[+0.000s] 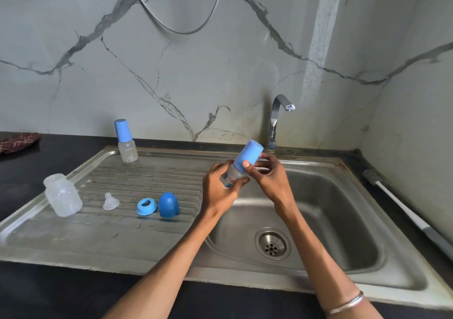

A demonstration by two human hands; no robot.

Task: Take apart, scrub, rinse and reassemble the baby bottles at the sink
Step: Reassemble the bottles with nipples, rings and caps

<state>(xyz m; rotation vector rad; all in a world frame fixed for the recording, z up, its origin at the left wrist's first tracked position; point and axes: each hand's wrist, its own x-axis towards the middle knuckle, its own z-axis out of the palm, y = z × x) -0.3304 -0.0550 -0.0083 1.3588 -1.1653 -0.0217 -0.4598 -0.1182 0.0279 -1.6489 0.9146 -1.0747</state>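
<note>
Sink (pixel 367 220) basin under hands, catches drips. Drainboard (pixel 147 171) holds first bottle's parts apart: body (pixel 62 196), cap (pixel 168 205), ring (pixel 146 206), teat (pixel 110 201). Spare bottle (pixel 126 141) upright at back, uncleaned by look. Bottle in hand (pixel 236 173) tilted over basin edge. Left hand (pixel 220 189) fingers curled round body, steadying. Right hand (pixel 268 176) fingers pinch blue cap (pixel 248 155), likely pulling off.

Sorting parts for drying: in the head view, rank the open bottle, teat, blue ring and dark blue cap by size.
1. Open bottle, clearly largest.
2. Dark blue cap.
3. Blue ring, nearly as wide as the cap but flatter.
4. Teat, smallest.
</note>
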